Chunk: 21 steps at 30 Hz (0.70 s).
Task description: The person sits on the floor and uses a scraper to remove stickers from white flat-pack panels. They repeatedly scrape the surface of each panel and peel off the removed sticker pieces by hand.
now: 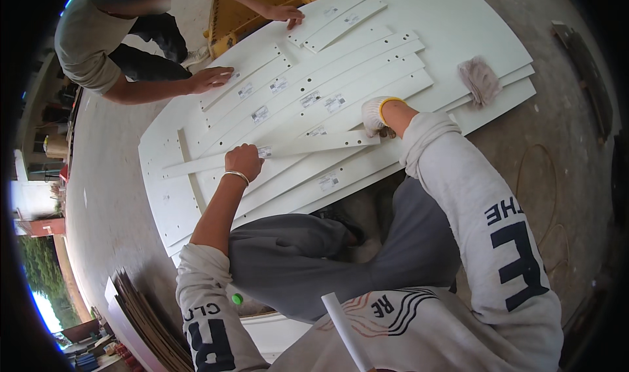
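A long narrow white board (308, 145) with drilled holes and a printed label lies aslant over other white boards in front of me. My left hand (244, 161), bare with a bracelet at the wrist, is closed on the board left of its middle. At the board's right end, my right hand (376, 115) in a white glove with a yellow cuff has its fingers curled around the edge; some fingertips are hidden. Several similar labelled strips (341, 83) lie side by side beyond it. A short crosswise strip (190, 169) passes by the board's left end.
Large white panels (485, 24) are stacked beneath the strips. Opposite, a co-worker rests one hand (211, 80) on a strip and another (286, 15) near the panel edge. A crumpled cloth (479, 81) lies at right. Yellow metal equipment (229, 11) stands behind; stacked sheets (141, 319) stand lower left.
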Tool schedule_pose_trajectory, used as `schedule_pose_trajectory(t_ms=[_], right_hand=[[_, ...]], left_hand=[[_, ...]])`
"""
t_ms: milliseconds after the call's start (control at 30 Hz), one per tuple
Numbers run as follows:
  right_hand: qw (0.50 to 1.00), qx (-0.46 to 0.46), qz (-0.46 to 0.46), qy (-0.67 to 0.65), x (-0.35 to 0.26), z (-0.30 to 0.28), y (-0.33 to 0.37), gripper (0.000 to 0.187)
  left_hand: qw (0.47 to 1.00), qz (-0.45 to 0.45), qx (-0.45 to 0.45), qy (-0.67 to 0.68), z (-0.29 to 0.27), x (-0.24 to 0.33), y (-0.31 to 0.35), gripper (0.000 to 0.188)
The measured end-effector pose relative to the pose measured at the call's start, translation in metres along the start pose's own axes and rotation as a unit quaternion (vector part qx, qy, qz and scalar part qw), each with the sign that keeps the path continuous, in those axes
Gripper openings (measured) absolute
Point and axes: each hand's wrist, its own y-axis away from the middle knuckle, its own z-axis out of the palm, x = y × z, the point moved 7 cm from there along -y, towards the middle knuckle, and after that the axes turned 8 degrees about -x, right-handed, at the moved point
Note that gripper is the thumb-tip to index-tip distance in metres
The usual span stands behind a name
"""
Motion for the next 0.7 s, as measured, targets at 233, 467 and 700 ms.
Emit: schedule_pose_trajectory(t_ms=[233, 467, 700], right_hand=[[0.998, 0.049, -0.015, 0.033, 0.021, 0.003, -0.036, 0.046], [0.993, 0.081, -0.074, 0.043, 0.000, 0.002, -0.039, 0.035], [0.986, -0.034, -0.097, -0.130, -0.020, 0.012, -0.027, 0.028]], left_hand=[[0.997, 0.071, 0.041, 0.014, -0.003, 0.018, -0.004, 0.043], [0.999, 0.024, -0.024, -0.024, 0.005, 0.004, -0.016, 0.057], [0.987, 0.061, -0.135, -0.055, 0.030, 0.073, 0.041, 0.106]])
